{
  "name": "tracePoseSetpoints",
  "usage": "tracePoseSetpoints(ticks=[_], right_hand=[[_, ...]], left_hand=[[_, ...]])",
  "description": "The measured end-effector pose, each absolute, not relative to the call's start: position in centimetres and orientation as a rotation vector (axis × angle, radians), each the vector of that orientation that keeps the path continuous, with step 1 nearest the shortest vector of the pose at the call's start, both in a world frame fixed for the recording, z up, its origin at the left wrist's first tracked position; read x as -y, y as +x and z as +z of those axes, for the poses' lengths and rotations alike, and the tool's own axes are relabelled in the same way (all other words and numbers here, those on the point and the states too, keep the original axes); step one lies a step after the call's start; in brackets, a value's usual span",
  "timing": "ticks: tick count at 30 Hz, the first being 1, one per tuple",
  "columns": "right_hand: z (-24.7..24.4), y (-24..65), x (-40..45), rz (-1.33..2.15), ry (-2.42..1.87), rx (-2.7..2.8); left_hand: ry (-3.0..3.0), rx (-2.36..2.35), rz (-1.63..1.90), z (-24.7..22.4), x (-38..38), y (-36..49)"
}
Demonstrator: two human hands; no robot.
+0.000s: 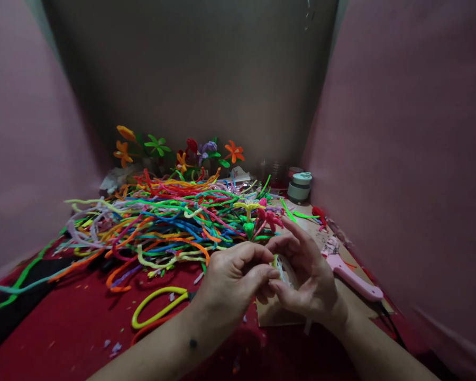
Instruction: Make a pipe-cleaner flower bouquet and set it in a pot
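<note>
Close together over the front of the workspace are my left hand point(240, 278) and my right hand point(307, 275). The left thumb and index finger pinch together; whatever lies between them is too small to make out. My right fingers curl inward with the thumb near the left fingertips, and the index finger stands higher. Between the hands shows a white object with a bit of green point(280, 270), mostly hidden by fingers. Just beyond the fingertips are a yellow pipe-cleaner flower point(249, 207) and a pink pipe-cleaner flower point(270, 218).
A large heap of coloured pipe cleaners point(174, 211) spreads at left. Yellow-handled scissors point(158, 308) lie near my left forearm. At right, a pink glue gun point(355, 280) rests on cardboard point(277, 316). Finished flowers point(156, 145) and a lidded jar point(300, 188) stand behind.
</note>
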State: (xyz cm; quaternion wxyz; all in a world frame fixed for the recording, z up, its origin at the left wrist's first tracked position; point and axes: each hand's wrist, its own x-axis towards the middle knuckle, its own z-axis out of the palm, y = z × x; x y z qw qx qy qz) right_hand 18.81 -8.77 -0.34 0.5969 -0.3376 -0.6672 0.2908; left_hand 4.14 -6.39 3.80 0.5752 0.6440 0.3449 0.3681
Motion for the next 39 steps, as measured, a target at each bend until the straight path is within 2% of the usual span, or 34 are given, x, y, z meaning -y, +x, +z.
tracePoseSetpoints(ticks=[19,39], right_hand=[[-0.4,18.9,9.2,0.376,-0.704,1.613],[-0.6,19.1,9.3,0.287,-0.691,1.674]], left_hand=[[1.819,-0.698,1.098,3.3,7.0,4.1],[1.973,-0.555,1.195,2.6,6.9,4.0]])
